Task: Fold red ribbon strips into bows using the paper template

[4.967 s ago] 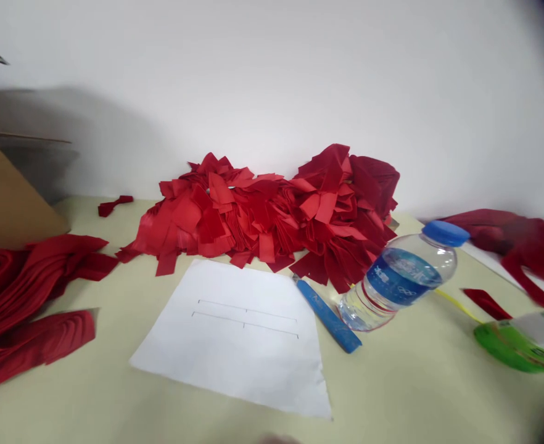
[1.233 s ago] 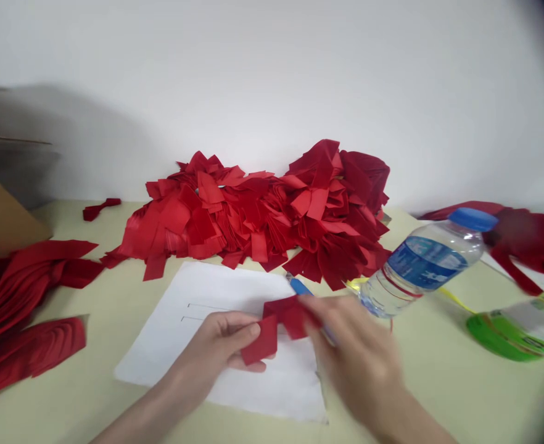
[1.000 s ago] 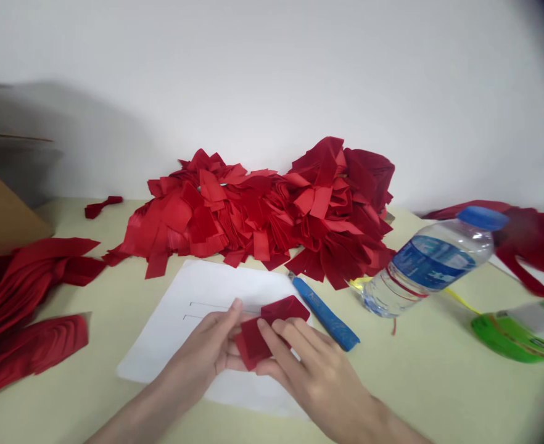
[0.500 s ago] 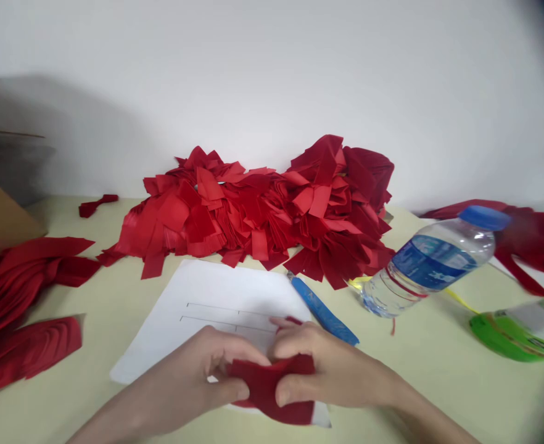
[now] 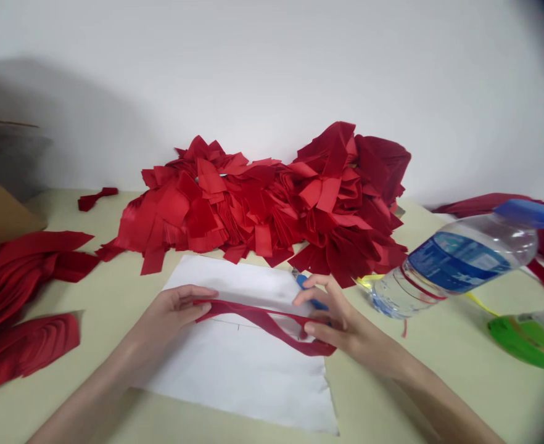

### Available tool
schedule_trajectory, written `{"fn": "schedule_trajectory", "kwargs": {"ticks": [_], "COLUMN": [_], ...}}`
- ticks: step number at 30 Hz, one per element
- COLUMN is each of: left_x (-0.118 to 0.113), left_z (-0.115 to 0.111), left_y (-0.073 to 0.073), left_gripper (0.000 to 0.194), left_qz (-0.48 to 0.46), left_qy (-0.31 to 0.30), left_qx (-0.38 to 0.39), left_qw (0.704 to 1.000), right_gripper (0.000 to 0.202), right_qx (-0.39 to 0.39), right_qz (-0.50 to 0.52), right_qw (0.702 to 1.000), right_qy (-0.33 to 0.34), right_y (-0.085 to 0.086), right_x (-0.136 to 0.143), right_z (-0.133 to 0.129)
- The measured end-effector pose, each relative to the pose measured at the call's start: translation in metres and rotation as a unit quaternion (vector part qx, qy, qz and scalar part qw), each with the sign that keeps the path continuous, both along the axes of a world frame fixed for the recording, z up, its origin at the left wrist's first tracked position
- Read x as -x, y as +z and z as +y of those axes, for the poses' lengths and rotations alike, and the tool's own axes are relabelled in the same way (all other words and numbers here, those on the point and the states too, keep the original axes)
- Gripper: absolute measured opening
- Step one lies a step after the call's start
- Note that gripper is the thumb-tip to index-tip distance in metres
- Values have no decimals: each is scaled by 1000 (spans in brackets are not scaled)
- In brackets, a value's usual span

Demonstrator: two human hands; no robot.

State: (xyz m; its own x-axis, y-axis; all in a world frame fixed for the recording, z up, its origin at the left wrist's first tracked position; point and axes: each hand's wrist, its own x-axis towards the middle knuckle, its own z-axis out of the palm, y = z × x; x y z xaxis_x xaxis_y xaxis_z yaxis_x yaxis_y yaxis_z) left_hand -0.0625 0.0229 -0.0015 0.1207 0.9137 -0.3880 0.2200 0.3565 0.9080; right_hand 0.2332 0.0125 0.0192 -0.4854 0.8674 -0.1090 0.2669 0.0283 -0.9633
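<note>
A red ribbon strip point(image 5: 272, 322), folded back on itself, stretches between my two hands above a white sheet of paper point(image 5: 244, 382) with thin black ruled lines. Its left end is pinched between the thumb and fingers of my left hand point(image 5: 173, 314). My right hand point(image 5: 341, 320) grips the other end with the thumb and a finger, the remaining fingers raised and apart. A loose lower layer of the ribbon sags near the right hand. Behind that hand lies a blue box cutter point(image 5: 317, 302), partly hidden by the fingers.
A big heap of folded red ribbon pieces point(image 5: 253, 209) stands against the wall. More red strips point(image 5: 26, 345) lie at left, near a cardboard box point(image 5: 4, 213). On the right are a blue-capped water bottle point(image 5: 457, 262) and a green-labelled bottle point(image 5: 526, 342).
My hands have moved apart and farther over the paper, drawing the bunched red ribbon out lengthwise. More of the paper's lower part now shows.
</note>
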Motion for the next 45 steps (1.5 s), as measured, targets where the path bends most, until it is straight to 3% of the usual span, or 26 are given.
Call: {"fn": "schedule_trajectory", "kwargs": {"ticks": [6, 9, 13, 16, 19, 23, 26, 34, 45], "left_x": [6, 6, 7, 7, 6, 4, 2, -3, -2], "left_z": [1, 1, 1, 1, 1, 0, -1, -5, -5], "left_y": [2, 5, 3, 1, 1, 2, 2, 8, 3], "left_gripper": [18, 19, 30, 31, 28, 22, 17, 15, 25], "left_qz": [-81, -90, -80, -70, -62, -45, -49, -44, -88], "left_qy": [-34, -35, -8, -5, -7, -1, 14, -25, -8], "left_qx": [72, 68, 46, 33, 23, 14, 28, 16, 24], "left_qw": [994, 993, 996, 997, 998, 999, 998, 999, 996], "right_gripper": [17, 26, 44, 46, 32, 26, 26, 38, 33], "right_qx": [9, 100, 204, 182, 125, -4, -37, -22, 70], "right_qz": [-37, -11, 48, 51, 1, -81, -82, -47, 21], "right_qw": [999, 995, 977, 981, 991, 989, 987, 985, 978], "right_qy": [17, 28, -35, -37, -56, -121, -137, -165, -194], "right_y": [9, 6, 0, 4, 5, -3, -8, -4, 1], "right_x": [-7, -13, -23, -24, -19, -15, -17, -17, -17], "right_z": [3, 2, 0, 1, 6, 13, 14, 13, 15]}}
